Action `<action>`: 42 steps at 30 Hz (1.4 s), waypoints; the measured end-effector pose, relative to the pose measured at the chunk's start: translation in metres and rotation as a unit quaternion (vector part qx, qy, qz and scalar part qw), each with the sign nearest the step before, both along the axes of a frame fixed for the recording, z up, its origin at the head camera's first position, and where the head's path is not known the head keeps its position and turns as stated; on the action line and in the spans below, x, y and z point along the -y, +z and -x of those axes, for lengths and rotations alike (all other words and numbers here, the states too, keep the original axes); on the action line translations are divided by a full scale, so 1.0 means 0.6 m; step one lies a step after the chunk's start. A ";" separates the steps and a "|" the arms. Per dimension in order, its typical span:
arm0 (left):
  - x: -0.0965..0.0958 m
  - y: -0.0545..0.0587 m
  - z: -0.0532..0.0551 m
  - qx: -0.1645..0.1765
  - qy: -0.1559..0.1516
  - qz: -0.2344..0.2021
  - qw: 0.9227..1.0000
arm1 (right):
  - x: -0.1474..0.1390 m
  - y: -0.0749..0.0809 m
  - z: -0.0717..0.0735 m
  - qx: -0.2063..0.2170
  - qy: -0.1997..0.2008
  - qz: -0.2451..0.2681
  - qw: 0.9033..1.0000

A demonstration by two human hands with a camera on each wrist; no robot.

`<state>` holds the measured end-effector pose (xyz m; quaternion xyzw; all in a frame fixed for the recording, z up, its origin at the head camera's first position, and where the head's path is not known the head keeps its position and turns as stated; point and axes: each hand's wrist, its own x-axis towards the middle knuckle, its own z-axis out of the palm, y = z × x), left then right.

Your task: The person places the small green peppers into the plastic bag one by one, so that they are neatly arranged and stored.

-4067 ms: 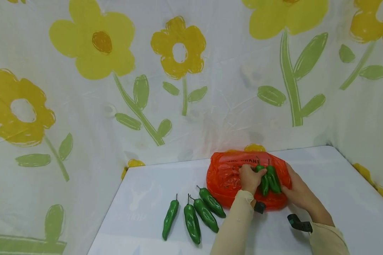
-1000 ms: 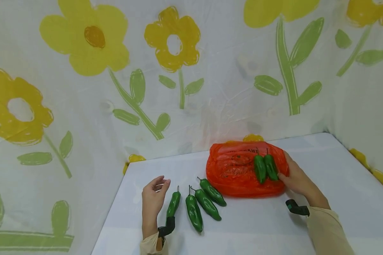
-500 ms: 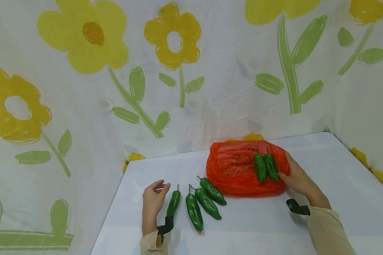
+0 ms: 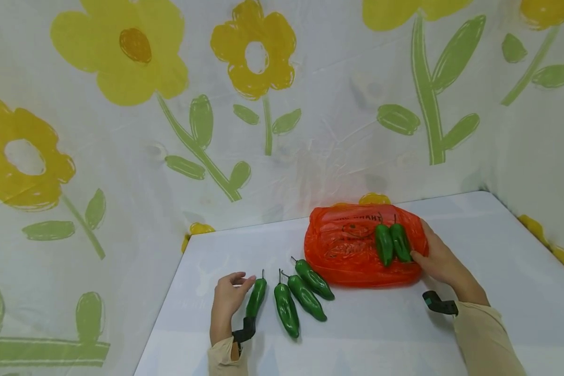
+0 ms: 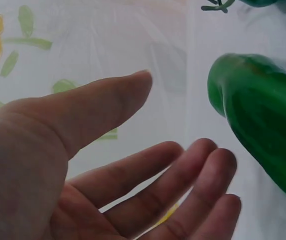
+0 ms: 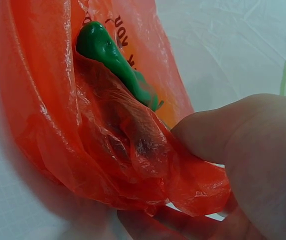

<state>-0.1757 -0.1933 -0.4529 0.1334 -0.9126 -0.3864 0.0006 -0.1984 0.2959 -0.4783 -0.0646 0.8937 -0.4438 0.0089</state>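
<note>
Over the head camera feed, I am finding print on the red plastic bag [image 4: 338, 263]. A row of dark capitals [image 4: 359, 218] is running across its upper part; the letters are appearing in mirror order, and I am reading the right end as THANK, while the left end is dissolving into blur. Below it a small round drawing [image 4: 354, 228] is showing, and the dark marks [image 4: 342, 251] under that are proving illegible to me. Over the right wrist feed, I am noting slanted dark letters [image 6: 122, 31] on the same bag, next to a green pepper [image 6: 112, 60]; these I am reading, with reservation, as YOU.
</note>
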 end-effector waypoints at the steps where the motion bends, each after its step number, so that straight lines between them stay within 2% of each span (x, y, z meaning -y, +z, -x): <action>1: 0.001 -0.001 0.000 0.008 -0.004 0.005 1.000 | 0.000 0.000 0.000 0.000 -0.001 0.000 1.000; 17: 0.015 -0.002 -0.013 0.061 -0.031 0.017 0.998 | -0.003 -0.005 0.001 0.014 -0.006 -0.002 1.000; 25: 0.016 -0.004 -0.013 0.074 -0.049 0.023 0.996 | -0.002 -0.002 0.001 0.018 -0.005 -0.003 1.000; 32: 0.014 -0.003 -0.015 0.078 -0.079 0.020 0.994 | -0.002 -0.002 0.001 0.017 -0.005 -0.003 1.000; 42: 0.010 0.004 -0.015 0.106 -0.087 0.031 0.990 | -0.001 -0.003 0.001 0.013 -0.004 0.000 1.000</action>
